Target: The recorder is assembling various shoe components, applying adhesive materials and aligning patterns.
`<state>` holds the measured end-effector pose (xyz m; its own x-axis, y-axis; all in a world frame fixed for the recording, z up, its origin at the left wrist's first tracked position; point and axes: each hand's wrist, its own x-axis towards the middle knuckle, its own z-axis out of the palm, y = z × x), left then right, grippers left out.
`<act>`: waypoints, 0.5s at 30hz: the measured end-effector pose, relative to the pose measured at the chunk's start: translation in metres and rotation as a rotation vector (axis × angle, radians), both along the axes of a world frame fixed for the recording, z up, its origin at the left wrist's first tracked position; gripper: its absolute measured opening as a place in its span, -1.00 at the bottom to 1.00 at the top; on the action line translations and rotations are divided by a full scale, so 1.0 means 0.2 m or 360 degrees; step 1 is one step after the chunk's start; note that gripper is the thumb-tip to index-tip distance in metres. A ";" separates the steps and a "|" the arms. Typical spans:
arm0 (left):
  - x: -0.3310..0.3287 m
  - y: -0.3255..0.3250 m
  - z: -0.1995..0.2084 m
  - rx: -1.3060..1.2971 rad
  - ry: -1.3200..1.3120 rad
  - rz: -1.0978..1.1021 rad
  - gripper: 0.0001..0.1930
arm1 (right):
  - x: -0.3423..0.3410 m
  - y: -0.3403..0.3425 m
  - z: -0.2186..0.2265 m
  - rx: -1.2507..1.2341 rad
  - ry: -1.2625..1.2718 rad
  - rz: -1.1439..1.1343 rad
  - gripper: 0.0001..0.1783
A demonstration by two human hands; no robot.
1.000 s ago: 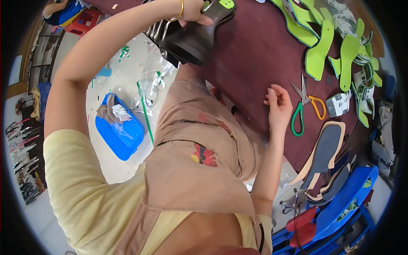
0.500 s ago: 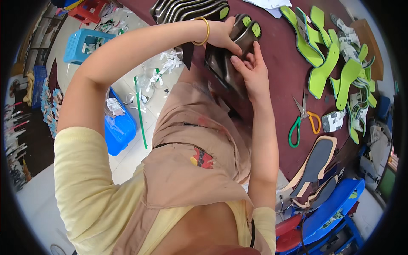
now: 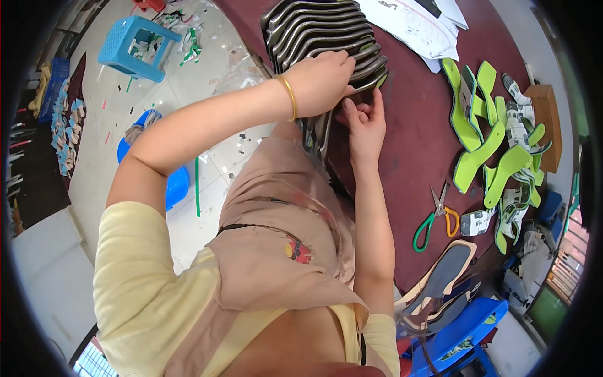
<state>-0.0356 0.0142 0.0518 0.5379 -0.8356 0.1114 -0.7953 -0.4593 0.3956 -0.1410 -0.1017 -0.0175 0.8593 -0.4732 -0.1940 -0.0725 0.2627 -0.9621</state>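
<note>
A row of glossy dark-bronze shoe soles stands packed side by side at the table's left edge, with lime green showing at some ends. My left hand, with a gold bangle at its wrist, reaches across the nearest soles, its fingers curled over them. My right hand is at the right end of the nearest sole, index finger and thumb against it. Part of the near soles lies hidden beneath my hands. Dark glossy parts extend down below my left hand toward my lap.
Lime-green sole pieces lie heaped on the right of the maroon table. Scissors with green and orange handles rest nearer. Paper sheets lie at the back. A blue stool and a blue basin stand on the littered floor.
My hands have brought the dark soles they held up against the row, where they now stand at its near end. The view has shifted, showing more of the row and the papers.
</note>
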 end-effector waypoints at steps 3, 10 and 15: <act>-0.03 0.02 -0.09 -0.0079 -0.0285 0.0017 -0.62 | -0.01 -0.04 0.01 -0.0342 0.0101 0.0052 -0.24; 0.00 0.03 -0.09 0.0060 -0.0667 0.0076 -0.61 | 0.07 -0.19 0.19 -0.2179 -0.0211 0.0332 -0.32; 0.13 0.23 -0.09 -0.0450 -0.0347 0.0379 -0.75 | 0.12 -0.32 0.19 -0.2493 -0.0343 0.0590 -0.45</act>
<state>-0.0101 0.0605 0.0345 0.6507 -0.6112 0.4506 -0.7591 -0.5380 0.3665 -0.1169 -0.1666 0.0195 0.9109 0.1473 0.3854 0.2589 -0.9314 -0.2560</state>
